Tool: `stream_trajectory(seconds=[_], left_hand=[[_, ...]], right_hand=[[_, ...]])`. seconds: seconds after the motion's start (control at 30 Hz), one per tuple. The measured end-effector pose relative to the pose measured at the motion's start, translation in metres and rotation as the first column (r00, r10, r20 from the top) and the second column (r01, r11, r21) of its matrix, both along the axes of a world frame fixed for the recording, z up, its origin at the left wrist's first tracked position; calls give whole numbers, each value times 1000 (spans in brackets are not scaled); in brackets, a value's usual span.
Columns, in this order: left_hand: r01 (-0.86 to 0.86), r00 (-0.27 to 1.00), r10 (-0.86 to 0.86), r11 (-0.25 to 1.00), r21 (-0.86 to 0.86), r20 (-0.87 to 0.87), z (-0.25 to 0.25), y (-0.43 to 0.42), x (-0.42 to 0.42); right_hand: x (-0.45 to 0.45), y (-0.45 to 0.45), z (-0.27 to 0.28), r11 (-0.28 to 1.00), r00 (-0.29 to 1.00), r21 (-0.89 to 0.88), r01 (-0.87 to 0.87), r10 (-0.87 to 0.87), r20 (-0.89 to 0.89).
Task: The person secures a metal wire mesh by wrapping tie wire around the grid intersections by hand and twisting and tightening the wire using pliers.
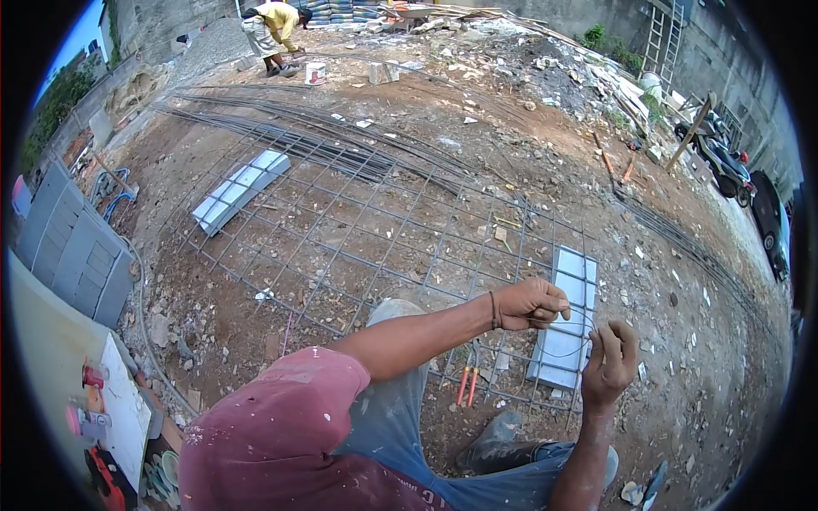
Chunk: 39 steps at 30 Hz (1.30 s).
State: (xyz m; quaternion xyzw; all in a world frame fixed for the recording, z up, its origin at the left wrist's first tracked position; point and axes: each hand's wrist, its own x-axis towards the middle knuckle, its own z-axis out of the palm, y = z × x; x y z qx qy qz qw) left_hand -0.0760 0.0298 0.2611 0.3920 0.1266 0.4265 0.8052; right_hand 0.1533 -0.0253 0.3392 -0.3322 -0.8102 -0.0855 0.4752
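Note:
My left hand (532,305) is closed in a pinch on a thin wire, above the right part of a steel bar grid (366,204). To its right, my right hand (610,362) has its fingers bent together on the same thin wire (562,330), which curves between the hands. Under this end of the grid lies a pale grey block (568,315); a similar block (241,192) supports the far left part. Red-handled pliers (467,385) lie on the ground below the grid, near my knees.
Long steel bars (281,136) lie beyond the grid, and more bars (682,234) at the right. A person (277,25) in yellow bends over at the back left, beside a white bucket (315,73). A motorcycle (724,162) stands at the right.

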Motion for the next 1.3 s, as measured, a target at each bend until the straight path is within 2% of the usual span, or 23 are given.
stream_trajectory(seconds=[0.13,0.23,0.3,0.33,0.37,0.4,0.43,0.5,0.57,0.63,0.67,0.7,0.77,0.8,0.83,0.9,0.93,1.0,1.03,1.1,1.13,1.2,1.3], left_hand=[[81,995,-77,995,-52,71,4,-2,-1],[108,990,-103,993,-54,101,11,-7,0],[-144,965,195,953,265,-175,18,-8,1],[-145,965,196,953,266,-175,24,-11,2],[-278,859,467,769,576,-209,30,-15,3],[-313,697,703,475,822,-141,32,-17,2],[-316,695,706,473,822,-139,33,-16,-3],[-159,635,735,427,890,-239,34,-11,-16],[-161,679,674,521,838,-290,22,-7,-19],[-159,722,609,609,777,-329,18,-9,-19],[-144,758,488,772,619,-432,16,-10,-17],[-116,791,345,895,430,-505,14,-11,-14],[-121,843,294,919,375,-451,5,-9,-6],[-125,887,250,939,320,-389,6,-10,-3],[-124,887,249,940,318,-389,8,-12,-2],[-181,725,574,692,699,-381,11,-14,1],[-181,725,574,692,699,-381,11,-11,-2],[69,527,819,224,972,-226,14,-7,-13],[71,524,820,227,971,-230,16,-9,-15],[66,705,598,480,875,-381,19,-14,-16],[71,708,592,482,873,-385,21,-15,-18],[-7,873,220,898,440,-435,24,-13,-15],[-28,999,27,998,50,29,13,-6,-11]], right_hand=[[-4,-2,13,977,991,207,-56,29,130],[-1,1,2,992,998,126,-14,7,60],[6,6,-9,973,984,-228,45,-82,-157],[10,12,-15,973,984,-227,44,-81,-157],[14,17,-21,836,899,-513,-196,-56,-434],[17,21,-24,590,737,-651,-477,-134,-662],[19,22,-25,590,739,-651,-478,-131,-661],[20,23,-26,246,656,-697,-674,-234,-717],[19,18,-27,290,749,-743,-603,-115,-653],[11,14,-29,664,943,-716,-214,-51,-329],[3,10,-30,786,948,-590,-186,-14,-317],[-2,6,-27,786,948,-590,-184,-17,-319],[-5,0,-20,756,969,-637,-151,-16,-248],[1,5,-22,897,997,-437,-66,45,-59],[3,9,-23,896,997,-438,-65,44,-59],[5,13,-24,980,983,-190,66,-32,179],[5,9,-24,980,983,-190,66,-31,178],[2,-1,-23,885,913,-462,63,135,384],[3,-2,-17,884,914,-464,59,139,381],[11,-3,-1,448,965,-884,-131,262,-10],[21,3,0,374,967,-899,-226,200,-160],[30,17,-4,468,968,-848,-249,109,-224],[41,26,-13,617,957,-752,-231,4,-291]])
